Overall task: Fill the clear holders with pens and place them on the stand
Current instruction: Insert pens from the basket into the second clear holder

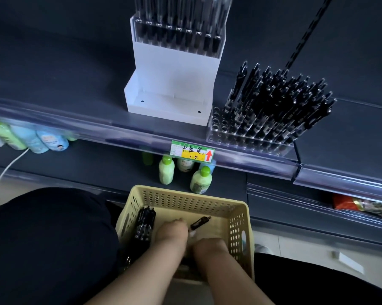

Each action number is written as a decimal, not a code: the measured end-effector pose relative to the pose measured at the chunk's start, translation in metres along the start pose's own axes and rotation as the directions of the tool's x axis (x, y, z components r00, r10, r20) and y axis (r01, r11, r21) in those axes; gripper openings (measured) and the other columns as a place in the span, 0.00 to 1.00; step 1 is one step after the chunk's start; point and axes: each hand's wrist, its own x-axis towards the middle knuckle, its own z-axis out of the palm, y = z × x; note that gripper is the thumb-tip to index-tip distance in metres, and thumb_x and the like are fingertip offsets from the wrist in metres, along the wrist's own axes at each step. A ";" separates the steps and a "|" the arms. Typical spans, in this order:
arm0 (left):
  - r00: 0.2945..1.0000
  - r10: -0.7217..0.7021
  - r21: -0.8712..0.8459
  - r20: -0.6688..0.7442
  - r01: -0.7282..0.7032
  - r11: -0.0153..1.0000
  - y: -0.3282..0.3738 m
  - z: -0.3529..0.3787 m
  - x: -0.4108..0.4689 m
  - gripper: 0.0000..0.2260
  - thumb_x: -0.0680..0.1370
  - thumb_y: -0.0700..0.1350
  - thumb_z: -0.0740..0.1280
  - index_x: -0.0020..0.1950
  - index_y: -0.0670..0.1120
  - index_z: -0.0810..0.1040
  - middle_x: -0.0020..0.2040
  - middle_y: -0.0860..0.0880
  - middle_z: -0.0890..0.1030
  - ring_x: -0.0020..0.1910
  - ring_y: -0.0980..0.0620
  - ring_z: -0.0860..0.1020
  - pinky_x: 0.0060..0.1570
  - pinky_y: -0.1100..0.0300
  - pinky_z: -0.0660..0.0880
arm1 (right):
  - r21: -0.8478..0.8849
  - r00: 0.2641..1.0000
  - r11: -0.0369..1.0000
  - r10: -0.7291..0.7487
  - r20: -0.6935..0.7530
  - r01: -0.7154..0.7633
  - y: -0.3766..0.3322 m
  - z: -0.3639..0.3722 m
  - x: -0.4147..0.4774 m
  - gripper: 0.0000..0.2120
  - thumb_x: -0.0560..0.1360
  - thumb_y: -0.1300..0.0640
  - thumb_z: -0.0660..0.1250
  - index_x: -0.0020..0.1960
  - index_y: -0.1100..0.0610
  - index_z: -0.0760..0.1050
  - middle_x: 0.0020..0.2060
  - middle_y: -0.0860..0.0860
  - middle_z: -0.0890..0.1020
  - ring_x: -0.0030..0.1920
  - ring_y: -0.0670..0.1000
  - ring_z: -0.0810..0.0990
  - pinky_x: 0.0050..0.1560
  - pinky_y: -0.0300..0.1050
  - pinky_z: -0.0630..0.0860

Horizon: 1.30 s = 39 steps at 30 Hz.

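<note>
Reaching into the yellow basket (185,199), both hands are found close together near its floor. A single black pen (200,223) appears to be pinched at its lower end by the left hand (171,233) and is tilted up and to the right. The fingers of the right hand (210,246) are curled downward out of sight, and whether anything is gripped there cannot be told. A bundle of pens (145,225) lies against the basket's left wall. The clear holder (221,128), largely filled, stands on the shelf (64,89) just beside the white stand (174,84). The pen is judged light, stiff and smooth, so slipping is likely if it is held at the tip; a pinch at mid-barrel is advised. The holder is judged rigid, slippery and top-heavy when loaded, and should be taken by its base with both hands.
</note>
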 end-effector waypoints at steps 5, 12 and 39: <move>0.991 -0.066 -0.134 -0.115 0.050 0.990 -0.023 -0.013 -0.004 0.15 0.79 0.39 0.53 0.65 0.47 0.68 0.63 0.44 0.73 0.61 0.44 0.73 0.53 0.57 0.70 | 0.108 0.999 0.994 0.024 -0.029 -0.021 0.010 0.003 -0.007 0.29 0.77 0.53 0.61 0.75 0.51 0.53 0.67 0.57 0.70 0.65 0.58 0.70 0.60 0.52 0.69; 0.978 -0.053 -0.323 -0.202 -0.016 0.946 -0.048 -0.019 -0.023 0.07 0.76 0.40 0.62 0.52 0.48 0.70 0.54 0.48 0.77 0.55 0.46 0.77 0.48 0.60 0.71 | 0.382 0.987 0.924 0.070 -0.145 -0.009 0.021 -0.004 -0.022 0.22 0.73 0.51 0.66 0.66 0.54 0.68 0.61 0.55 0.75 0.60 0.56 0.75 0.58 0.46 0.71; 0.564 0.080 -0.359 -0.822 -0.621 0.697 -0.025 -0.179 -0.114 0.12 0.73 0.49 0.68 0.39 0.57 0.65 0.34 0.57 0.77 0.32 0.62 0.76 0.29 0.69 0.70 | 0.410 0.175 0.656 0.395 -0.902 0.634 0.038 -0.156 -0.136 0.12 0.73 0.57 0.66 0.51 0.46 0.66 0.34 0.41 0.77 0.37 0.37 0.77 0.34 0.25 0.70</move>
